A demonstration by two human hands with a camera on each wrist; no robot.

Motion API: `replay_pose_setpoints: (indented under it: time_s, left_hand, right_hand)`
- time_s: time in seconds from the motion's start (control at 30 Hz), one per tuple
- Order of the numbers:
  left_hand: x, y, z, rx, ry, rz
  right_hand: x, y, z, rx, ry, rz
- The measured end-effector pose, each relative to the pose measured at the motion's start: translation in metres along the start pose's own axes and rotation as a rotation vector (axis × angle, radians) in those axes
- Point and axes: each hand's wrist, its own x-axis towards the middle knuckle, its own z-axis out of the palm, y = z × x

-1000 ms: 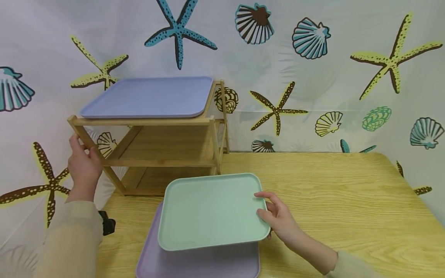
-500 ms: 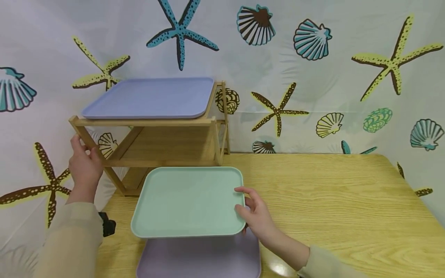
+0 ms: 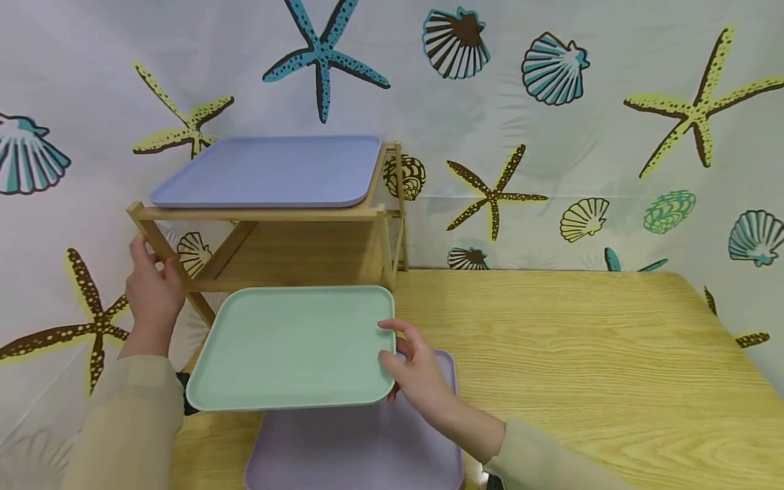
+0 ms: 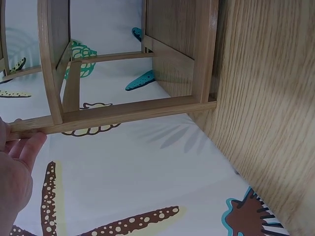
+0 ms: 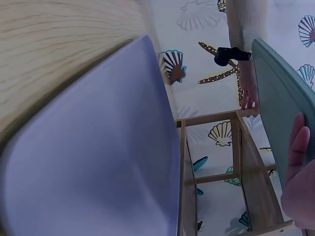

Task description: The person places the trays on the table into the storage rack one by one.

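My right hand (image 3: 419,371) grips the right edge of a mint green tray (image 3: 294,347), thumb on top and fingers reaching underneath. The tray is held in the air, close in front of a wooden shelf rack (image 3: 294,253), and hides its lowest shelf in the head view. My left hand (image 3: 154,289) holds the rack's left front post; in the left wrist view its fingers (image 4: 30,147) curl round the wood. Below the green tray a purple tray (image 3: 355,452) lies on the table, partly covered in the head view.
A blue tray (image 3: 272,170) lies on the rack's top level, and the middle shelf (image 3: 300,252) under it bears nothing visible. The wood-grain table (image 3: 569,367) stretches to the right. A curtain (image 3: 551,136) printed with starfish and shells hangs behind and at both sides.
My right hand has carried the green tray leftward and slightly up, to the front of the rack. The left hand keeps its hold on the post. The purple and blue trays stay put.
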Motion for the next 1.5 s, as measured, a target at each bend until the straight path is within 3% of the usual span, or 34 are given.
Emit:
replay_pose_setpoints:
  time_s: [0.27,0.7,0.87,1.13,1.23,1.5]
  left_hand:
    - [0.0,0.004,-0.001,-0.007,-0.028,0.006]
    - [-0.001,0.005,0.001,-0.008,0.017,0.04]
    - [-0.003,0.005,0.002,-0.005,0.023,0.038]
    - [-0.002,0.005,0.0,-0.001,0.042,0.034]
    - [-0.002,0.006,0.0,-0.004,0.043,0.037]
    - [-0.003,0.005,0.0,0.005,0.026,0.018]
  right_hand:
    - [0.016,-0.004,0.011,-0.002,0.021,-0.015]
    - [0.046,-0.002,0.023,0.013,0.103,-0.041]
    - [0.052,0.0,0.021,0.015,0.07,-0.032]
    - [0.056,0.011,0.01,-0.131,-0.056,-0.075]
    - [0.058,0.014,0.007,-0.184,-0.062,-0.112]
    - [0.06,0.02,0.008,-0.182,-0.065,-0.181]
